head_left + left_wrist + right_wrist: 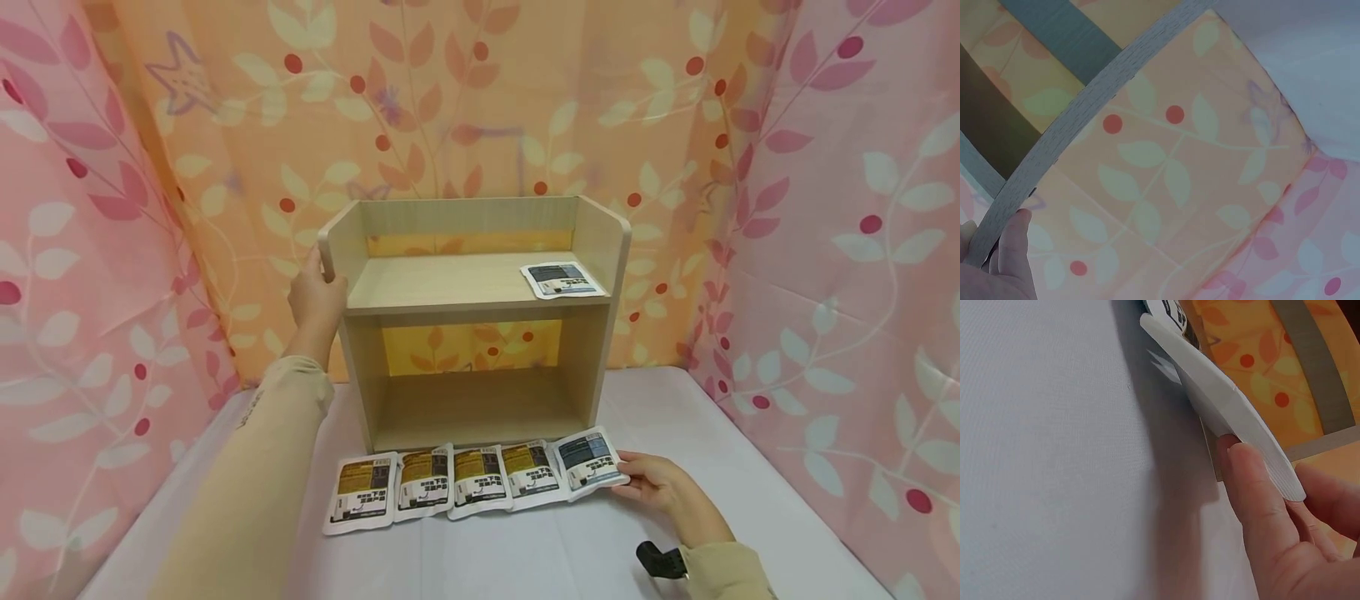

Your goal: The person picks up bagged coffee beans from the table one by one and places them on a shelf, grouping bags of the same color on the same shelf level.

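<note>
My left hand (315, 293) grips the front edge of the left side panel of a small wooden shelf (480, 315). In the left wrist view, its fingers (1013, 250) lie along one side of that panel, the thumb on the other. My right hand (658, 485) pinches the right edge of a white packet with a dark blue label (588, 462), at the right end of a row. The right wrist view has this packet (1229, 394) edge-on and tilted, between thumb and fingers. Beside it lie several packets with brown-yellow labels (477, 477), close together before the shelf.
Another blue-labelled packet (564, 280) lies at the right of the shelf's upper board. A white cloth (465, 567) covers the table. Patterned curtains (840, 250) stand at the back and both sides. A black device (662, 560) sits at my right wrist.
</note>
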Demonstrator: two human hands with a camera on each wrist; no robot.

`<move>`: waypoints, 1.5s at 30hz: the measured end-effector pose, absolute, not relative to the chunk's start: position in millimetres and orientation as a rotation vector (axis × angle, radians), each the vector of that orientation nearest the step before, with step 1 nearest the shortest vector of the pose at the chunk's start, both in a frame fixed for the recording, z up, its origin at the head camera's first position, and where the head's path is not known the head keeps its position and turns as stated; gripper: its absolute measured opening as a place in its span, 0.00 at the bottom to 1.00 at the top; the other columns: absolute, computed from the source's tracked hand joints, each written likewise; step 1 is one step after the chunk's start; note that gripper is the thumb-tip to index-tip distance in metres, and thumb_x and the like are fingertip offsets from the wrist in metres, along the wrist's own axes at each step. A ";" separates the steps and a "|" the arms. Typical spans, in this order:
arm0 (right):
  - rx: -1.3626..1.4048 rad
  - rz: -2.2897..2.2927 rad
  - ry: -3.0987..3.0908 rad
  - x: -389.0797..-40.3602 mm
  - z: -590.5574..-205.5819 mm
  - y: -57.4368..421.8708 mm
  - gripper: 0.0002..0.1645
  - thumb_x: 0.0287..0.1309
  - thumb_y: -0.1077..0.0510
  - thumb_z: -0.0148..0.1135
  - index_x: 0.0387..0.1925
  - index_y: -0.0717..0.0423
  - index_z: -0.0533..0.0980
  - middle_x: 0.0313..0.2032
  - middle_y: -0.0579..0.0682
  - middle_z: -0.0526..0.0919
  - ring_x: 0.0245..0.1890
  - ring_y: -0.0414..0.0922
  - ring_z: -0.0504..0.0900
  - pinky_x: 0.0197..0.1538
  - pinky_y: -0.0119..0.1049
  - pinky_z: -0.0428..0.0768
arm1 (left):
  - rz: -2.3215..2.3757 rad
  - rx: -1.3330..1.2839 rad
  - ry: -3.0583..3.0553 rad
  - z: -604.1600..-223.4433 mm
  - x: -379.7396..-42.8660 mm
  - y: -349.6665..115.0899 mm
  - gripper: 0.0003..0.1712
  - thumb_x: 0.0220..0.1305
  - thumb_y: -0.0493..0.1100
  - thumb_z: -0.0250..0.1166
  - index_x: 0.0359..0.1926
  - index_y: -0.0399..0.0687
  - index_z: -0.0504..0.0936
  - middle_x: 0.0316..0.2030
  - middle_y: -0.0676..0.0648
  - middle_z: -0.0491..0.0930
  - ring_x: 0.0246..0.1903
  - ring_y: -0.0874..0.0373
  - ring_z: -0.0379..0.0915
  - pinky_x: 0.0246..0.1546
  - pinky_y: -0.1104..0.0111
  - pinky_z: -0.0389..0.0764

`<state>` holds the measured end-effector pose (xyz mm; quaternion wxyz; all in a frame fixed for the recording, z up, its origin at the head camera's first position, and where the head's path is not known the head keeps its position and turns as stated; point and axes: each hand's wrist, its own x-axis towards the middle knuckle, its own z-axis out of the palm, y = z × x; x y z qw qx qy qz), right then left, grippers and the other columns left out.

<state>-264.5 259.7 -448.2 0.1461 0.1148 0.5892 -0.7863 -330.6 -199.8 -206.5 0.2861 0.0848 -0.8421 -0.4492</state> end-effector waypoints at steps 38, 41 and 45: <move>0.107 -2.384 1.617 -248.4 -390.8 242.1 0.37 0.69 0.70 0.47 0.71 0.77 0.41 0.38 0.52 0.81 0.39 0.45 0.83 0.49 0.41 0.80 | -1.213 0.216 -2.241 -208.4 -329.2 -199.1 0.31 0.65 0.36 0.53 0.69 0.54 0.65 0.59 0.37 0.75 0.60 0.38 0.68 0.59 0.47 0.67; 0.066 -2.385 1.611 -247.6 -384.7 237.2 0.36 0.70 0.70 0.46 0.70 0.77 0.41 0.39 0.52 0.81 0.39 0.44 0.84 0.49 0.40 0.80 | -1.212 0.221 -2.242 -207.8 -329.0 -198.9 0.32 0.65 0.36 0.53 0.70 0.54 0.65 0.59 0.37 0.75 0.60 0.38 0.68 0.59 0.47 0.67; 0.005 -2.396 1.591 -245.4 -378.9 231.5 0.35 0.70 0.71 0.45 0.69 0.79 0.42 0.38 0.52 0.82 0.39 0.44 0.84 0.47 0.39 0.81 | -1.207 0.220 -2.242 -209.1 -329.9 -199.4 0.32 0.65 0.36 0.53 0.70 0.54 0.65 0.58 0.37 0.75 0.59 0.38 0.69 0.59 0.47 0.67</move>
